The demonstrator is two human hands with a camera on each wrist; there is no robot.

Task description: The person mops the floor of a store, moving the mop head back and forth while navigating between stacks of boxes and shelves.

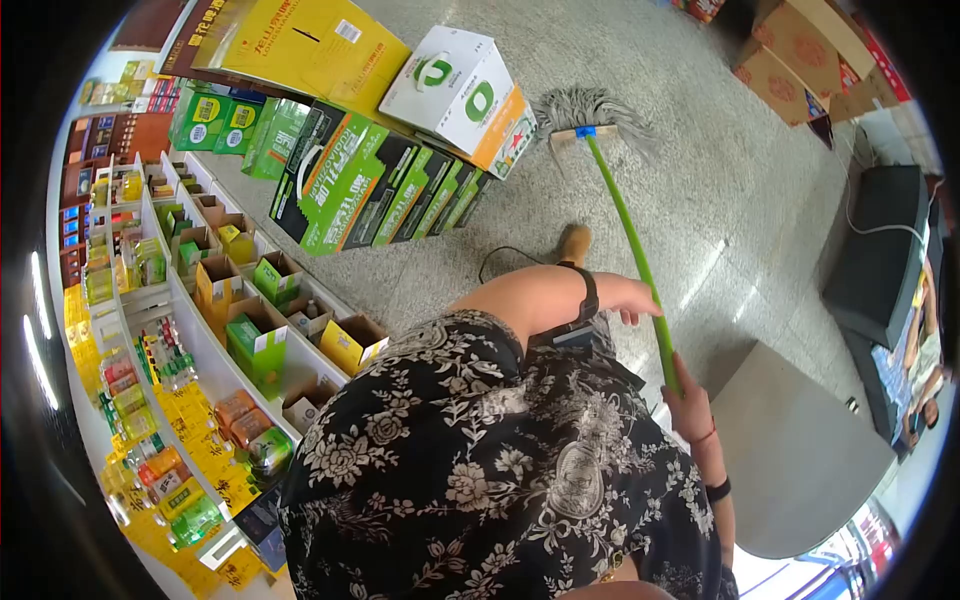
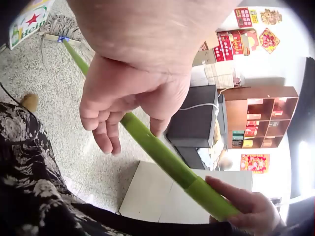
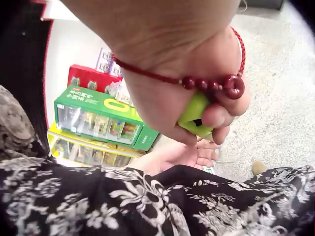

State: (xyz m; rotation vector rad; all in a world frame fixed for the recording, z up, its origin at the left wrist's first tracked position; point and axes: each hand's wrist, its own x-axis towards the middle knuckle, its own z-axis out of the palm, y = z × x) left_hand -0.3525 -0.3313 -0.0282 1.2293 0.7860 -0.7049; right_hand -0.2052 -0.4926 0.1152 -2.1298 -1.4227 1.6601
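Observation:
A mop with a light green handle point(image 1: 622, 215) reaches out over the floor, its grey string head point(image 1: 595, 105) spread beyond a blue clamp. Partway down the handle, my left hand point(image 1: 625, 295) holds it loosely between thumb and fingers; the left wrist view shows those fingers point(image 2: 103, 132) only lightly bent. My right hand point(image 1: 688, 405) grips the handle near its upper end, and the right wrist view shows the green end point(image 3: 195, 115) enclosed by curled fingers. A red beaded bracelet point(image 3: 197, 83) circles the right wrist.
Stacked drink cartons point(image 1: 350, 185) and a white carton point(image 1: 450, 85) stand left of the mop head. Store shelves point(image 1: 170, 330) with bottles line the left. On the right are a grey table point(image 1: 800, 450), a dark sofa point(image 1: 875, 255) and brown boxes point(image 1: 800, 60).

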